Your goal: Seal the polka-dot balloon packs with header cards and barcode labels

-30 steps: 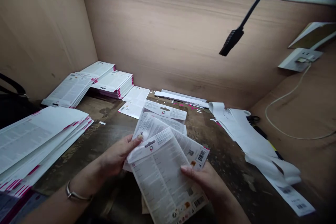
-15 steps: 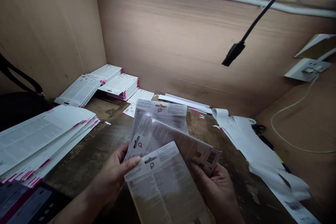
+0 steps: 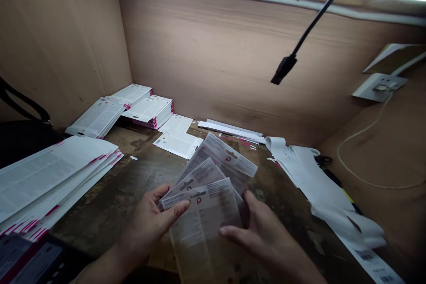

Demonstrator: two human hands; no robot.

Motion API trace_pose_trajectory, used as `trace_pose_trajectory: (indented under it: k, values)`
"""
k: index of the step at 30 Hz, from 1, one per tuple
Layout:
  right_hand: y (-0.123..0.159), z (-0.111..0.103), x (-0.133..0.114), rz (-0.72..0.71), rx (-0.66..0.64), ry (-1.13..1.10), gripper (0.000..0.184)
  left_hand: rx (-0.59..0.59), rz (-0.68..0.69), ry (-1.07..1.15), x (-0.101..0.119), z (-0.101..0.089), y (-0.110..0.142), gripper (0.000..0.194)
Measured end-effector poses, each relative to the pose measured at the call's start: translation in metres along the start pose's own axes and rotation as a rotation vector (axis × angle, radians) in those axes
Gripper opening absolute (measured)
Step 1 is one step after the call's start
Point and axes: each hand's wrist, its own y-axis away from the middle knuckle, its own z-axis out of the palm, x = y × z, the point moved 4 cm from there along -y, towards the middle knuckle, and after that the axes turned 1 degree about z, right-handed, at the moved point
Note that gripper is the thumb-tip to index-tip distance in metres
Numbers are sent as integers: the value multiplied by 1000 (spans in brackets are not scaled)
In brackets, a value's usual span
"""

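A fan of three flat printed packets (image 3: 206, 235), each with a hang slot and a small coloured logo near its top edge, is held over the table. My left hand (image 3: 149, 224) grips their left side, thumb pressed on the front packet and fingers behind. On the other side my right hand (image 3: 266, 235) lays its thumb over the front packet, while its index finger touches the rear packet (image 3: 229, 159). Its remaining fingers are hidden. Just beyond the fan, a loose packet (image 3: 176, 143) lies flat on the table (image 3: 133, 182).
Packet stacks stand at the back left (image 3: 146, 108), with a bigger leaning pile (image 3: 60, 164) at the near left. Along the right run curling white label strips (image 3: 306, 177) and dark scissors (image 3: 322, 159). A black cable (image 3: 282, 70) hangs overhead. White strips (image 3: 229, 128) lie by the back wall.
The packets have shifted within my hands: the middle one has turned more upright, and the rear one now tilts to the right. My right hand has moved from the middle packet's edge.
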Motion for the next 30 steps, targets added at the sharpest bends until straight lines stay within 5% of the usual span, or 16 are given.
trace_pose_trajectory:
  k: [4, 7, 10, 16, 27, 30]
  values:
    - [18, 28, 9, 45, 5, 137, 34, 21, -60, -7, -12, -3, 8, 35]
    - [32, 40, 27, 41, -13, -152, 36, -11, -134, 92, -30, -7, 14, 39]
    - [41, 42, 41, 134, 132, -472, 42, 50, -178, 228, -43, -9, 14, 38]
    - [44, 33, 49, 249, 338, -662, 41, 98, -161, 337, -45, -9, 12, 35]
    - [29, 69, 71, 326, 338, -1017, 44, 82, -82, 183, -54, 2, 25, 36]
    - [24, 64, 52, 251, 236, -970, 49, -70, -51, 123, -42, 5, 24, 35]
